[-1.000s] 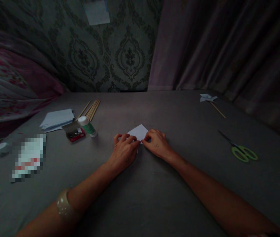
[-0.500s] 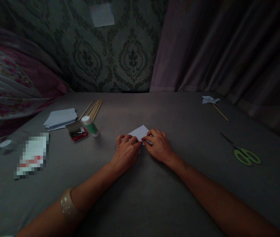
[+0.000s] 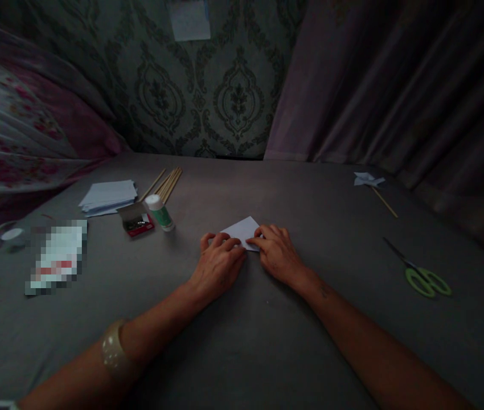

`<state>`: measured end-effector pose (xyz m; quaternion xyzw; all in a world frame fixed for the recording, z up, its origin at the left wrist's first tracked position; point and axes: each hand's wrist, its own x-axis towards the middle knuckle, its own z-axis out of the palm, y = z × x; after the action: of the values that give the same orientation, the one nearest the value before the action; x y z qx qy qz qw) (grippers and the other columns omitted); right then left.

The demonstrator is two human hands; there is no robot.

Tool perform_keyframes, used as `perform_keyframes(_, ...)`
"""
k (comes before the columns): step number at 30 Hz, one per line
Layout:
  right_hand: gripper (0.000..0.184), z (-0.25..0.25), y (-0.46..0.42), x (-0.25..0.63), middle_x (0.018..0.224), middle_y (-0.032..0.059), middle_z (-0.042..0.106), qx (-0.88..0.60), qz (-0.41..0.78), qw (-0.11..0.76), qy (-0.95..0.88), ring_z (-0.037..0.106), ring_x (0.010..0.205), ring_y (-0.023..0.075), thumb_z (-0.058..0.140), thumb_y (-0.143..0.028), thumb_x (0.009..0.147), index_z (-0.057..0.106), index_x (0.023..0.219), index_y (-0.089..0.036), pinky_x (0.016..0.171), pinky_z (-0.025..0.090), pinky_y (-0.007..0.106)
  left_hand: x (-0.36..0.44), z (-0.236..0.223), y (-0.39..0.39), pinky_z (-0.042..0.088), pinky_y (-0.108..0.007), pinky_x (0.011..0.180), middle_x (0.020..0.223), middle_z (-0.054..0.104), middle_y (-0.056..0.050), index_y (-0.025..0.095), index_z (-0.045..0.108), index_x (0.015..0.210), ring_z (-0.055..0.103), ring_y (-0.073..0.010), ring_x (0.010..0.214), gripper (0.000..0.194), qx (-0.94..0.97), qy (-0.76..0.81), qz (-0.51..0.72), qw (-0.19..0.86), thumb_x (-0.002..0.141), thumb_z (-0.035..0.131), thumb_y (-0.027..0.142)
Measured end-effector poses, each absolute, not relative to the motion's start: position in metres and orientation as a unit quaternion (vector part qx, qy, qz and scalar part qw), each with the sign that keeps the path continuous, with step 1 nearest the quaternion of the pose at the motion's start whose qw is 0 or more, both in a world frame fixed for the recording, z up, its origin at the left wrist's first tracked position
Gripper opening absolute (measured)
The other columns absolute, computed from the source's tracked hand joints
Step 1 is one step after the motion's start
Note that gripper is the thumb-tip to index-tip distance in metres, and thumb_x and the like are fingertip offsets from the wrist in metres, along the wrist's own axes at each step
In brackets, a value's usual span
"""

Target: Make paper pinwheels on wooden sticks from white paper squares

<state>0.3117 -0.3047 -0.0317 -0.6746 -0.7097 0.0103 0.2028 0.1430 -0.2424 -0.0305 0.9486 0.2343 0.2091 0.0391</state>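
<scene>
A folded piece of white paper lies on the grey cloth in the middle, one corner pointing away from me. My left hand is closed on its left and near side, fingers bent and pressed down on it. From the right, my right hand grips the paper's right side, with its thumb and fingertips against the near edge. Both hands cover much of the paper's lower part, so the fold beneath them is hidden. The two thumbs are a short distance apart.
Left of my hands stand a glue stick, an open red box of small metal pieces, wooden sticks and a paper stack. Green-handled scissors and a paper pinwheel on a stick lie right.
My right thumb has shifted slightly right along the paper's near edge, away from my left hand. The view has tilted a little; the other things have stayed in place.
</scene>
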Motion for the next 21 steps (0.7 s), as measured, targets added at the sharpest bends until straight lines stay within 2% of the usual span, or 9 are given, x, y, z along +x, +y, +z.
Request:
perform_keyframes(3, 0.040, -0.034, -0.304, 0.314, 0.103, 0.0076, 0.061, -0.677, 0.017, 0.203, -0.707, 0.048, 0.100, 0.0226, 0.043, -0.003, 0.085, 0.071, 0.103, -0.025, 0.087, 0.032, 0.037, 0.143, -0.028, -0.245, 0.025, -0.048, 0.094, 0.105, 0.069, -0.004, 0.024, 0.070, 0.093, 0.052, -0.0242, 0.101, 0.026, 0.948, 0.234, 0.212, 0.041, 0.092, 0.045, 0.030)
perform_keyframes(8, 0.038, -0.035, -0.304, 0.313, 0.103, 0.0077, 0.061, -0.670, -0.001, 0.189, -0.718, 0.047, 0.099, 0.0228, 0.044, -0.004, 0.086, 0.070, 0.105, -0.024, 0.087, 0.031, 0.038, 0.145, -0.024, -0.248, 0.028, -0.046, 0.092, 0.091, 0.070, -0.004, 0.021, 0.069, 0.088, 0.054, -0.0232, 0.095, 0.027, 0.950, 0.231, 0.208, 0.038, 0.093, 0.044, 0.030)
perform_keyframes(13, 0.035, -0.035, -0.304, 0.312, 0.101, 0.0086, 0.062, -0.664, -0.022, 0.188, -0.724, 0.048, 0.098, 0.0230, 0.045, -0.003, 0.084, 0.071, 0.099, -0.022, 0.087, 0.032, 0.039, 0.146, -0.027, -0.247, 0.027, -0.046, 0.093, 0.090, 0.068, -0.005, 0.020, 0.069, 0.087, 0.054, -0.0230, 0.095, 0.024, 0.953, 0.225, 0.201, 0.030, 0.091, 0.049, 0.034)
perform_keyframes(17, 0.034, -0.042, -0.300, 0.312, 0.101, 0.0081, 0.063, -0.667, -0.019, 0.229, -0.709, 0.049, 0.099, 0.0233, 0.047, -0.004, 0.081, 0.072, 0.096, -0.022, 0.087, 0.033, 0.040, 0.145, -0.031, -0.245, 0.027, -0.047, 0.092, 0.092, 0.068, -0.006, 0.021, 0.068, 0.089, 0.053, -0.0238, 0.096, 0.020, 0.957, 0.219, 0.191, 0.022, 0.088, 0.053, 0.034)
perform_keyframes(21, 0.036, -0.053, -0.294, 0.317, 0.095, 0.0052, 0.064, -0.675, 0.010, 0.328, -0.661, 0.053, 0.095, 0.0218, 0.048, -0.002, 0.075, 0.073, 0.091, -0.023, 0.085, 0.037, 0.038, 0.144, -0.035, -0.243, 0.027, -0.047, 0.093, 0.094, 0.068, -0.005, 0.022, 0.069, 0.091, 0.053, -0.0240, 0.096, 0.019, 0.956, 0.218, 0.193, 0.014, 0.087, 0.054, 0.034)
